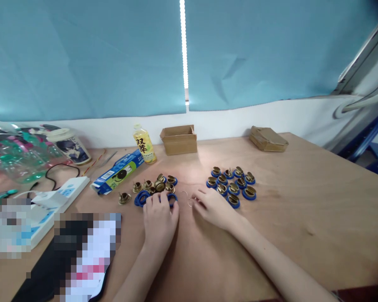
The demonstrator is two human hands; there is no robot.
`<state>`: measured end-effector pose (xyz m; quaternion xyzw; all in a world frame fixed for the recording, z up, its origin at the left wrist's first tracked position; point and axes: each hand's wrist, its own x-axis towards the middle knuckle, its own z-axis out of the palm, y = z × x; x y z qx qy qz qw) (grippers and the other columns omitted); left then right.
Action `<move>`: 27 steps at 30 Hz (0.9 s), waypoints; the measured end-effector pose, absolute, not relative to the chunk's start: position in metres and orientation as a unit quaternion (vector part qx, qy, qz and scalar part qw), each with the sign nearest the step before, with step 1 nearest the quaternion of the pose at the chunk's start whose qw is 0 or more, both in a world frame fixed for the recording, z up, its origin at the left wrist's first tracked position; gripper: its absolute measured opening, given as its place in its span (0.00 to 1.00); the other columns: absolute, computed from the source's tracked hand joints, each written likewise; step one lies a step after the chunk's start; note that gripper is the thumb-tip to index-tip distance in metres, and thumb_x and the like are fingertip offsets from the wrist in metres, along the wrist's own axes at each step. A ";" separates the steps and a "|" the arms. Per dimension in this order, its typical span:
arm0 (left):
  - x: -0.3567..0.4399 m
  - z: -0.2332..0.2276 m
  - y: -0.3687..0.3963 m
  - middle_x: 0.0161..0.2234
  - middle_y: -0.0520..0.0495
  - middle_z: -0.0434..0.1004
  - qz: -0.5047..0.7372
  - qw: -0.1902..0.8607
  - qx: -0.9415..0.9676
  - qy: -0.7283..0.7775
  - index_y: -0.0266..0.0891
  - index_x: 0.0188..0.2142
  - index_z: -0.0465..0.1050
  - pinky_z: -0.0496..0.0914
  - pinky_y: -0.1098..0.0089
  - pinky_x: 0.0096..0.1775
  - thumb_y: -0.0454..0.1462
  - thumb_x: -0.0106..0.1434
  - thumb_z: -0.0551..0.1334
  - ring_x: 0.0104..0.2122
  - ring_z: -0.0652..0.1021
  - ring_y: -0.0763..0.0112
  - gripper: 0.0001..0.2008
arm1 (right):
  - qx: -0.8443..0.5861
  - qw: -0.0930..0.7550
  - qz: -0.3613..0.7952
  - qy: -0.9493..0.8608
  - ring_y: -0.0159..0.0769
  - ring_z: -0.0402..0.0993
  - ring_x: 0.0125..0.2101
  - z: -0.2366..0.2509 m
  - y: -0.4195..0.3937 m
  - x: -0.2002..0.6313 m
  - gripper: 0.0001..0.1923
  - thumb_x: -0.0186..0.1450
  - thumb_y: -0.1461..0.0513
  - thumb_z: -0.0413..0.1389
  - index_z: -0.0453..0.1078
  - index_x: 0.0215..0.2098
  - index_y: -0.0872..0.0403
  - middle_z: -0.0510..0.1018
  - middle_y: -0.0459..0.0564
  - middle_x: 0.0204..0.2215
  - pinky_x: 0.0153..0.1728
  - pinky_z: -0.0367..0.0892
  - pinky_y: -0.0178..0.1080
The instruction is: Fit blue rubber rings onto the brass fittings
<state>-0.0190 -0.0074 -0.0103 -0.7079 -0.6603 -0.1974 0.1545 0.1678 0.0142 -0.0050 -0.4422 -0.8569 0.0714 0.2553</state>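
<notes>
Plywood tabletop (302,218): lower right of frame bare, far edge against white wall. My left hand (159,218), fingers curled, rests on a blue rubber ring (141,198) at frame centre. Right hand (212,206) pinches a small wire ring (190,203), lying flat; finished brass-and-blue pieces (231,184) just beyond.

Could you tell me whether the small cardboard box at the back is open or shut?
Open: the cardboard box has its top flaps standing up.

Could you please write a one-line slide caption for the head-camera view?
Left hand on loose blue rings, right hand beside assembled brass-and-blue parts.
</notes>
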 end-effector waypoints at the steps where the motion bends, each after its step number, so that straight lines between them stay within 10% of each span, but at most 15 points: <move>1: -0.020 -0.011 -0.008 0.39 0.34 0.77 -0.183 0.161 -0.705 -0.666 0.31 0.45 0.72 0.69 0.55 0.41 0.39 0.64 0.57 0.41 0.74 0.47 0.14 | -0.441 0.248 0.074 -0.859 0.38 0.72 0.38 -0.007 0.012 0.164 0.09 0.70 0.65 0.50 0.71 0.36 0.54 0.77 0.51 0.36 0.40 0.63 0.37; 27: -0.022 -0.014 0.001 0.41 0.39 0.67 -0.308 0.098 -0.708 -0.628 0.41 0.54 0.72 0.72 0.54 0.45 0.32 0.68 0.53 0.39 0.72 0.55 0.18 | -0.520 0.223 0.157 -0.810 0.39 0.72 0.36 -0.008 0.003 0.152 0.06 0.68 0.64 0.53 0.72 0.38 0.52 0.78 0.47 0.32 0.38 0.57 0.39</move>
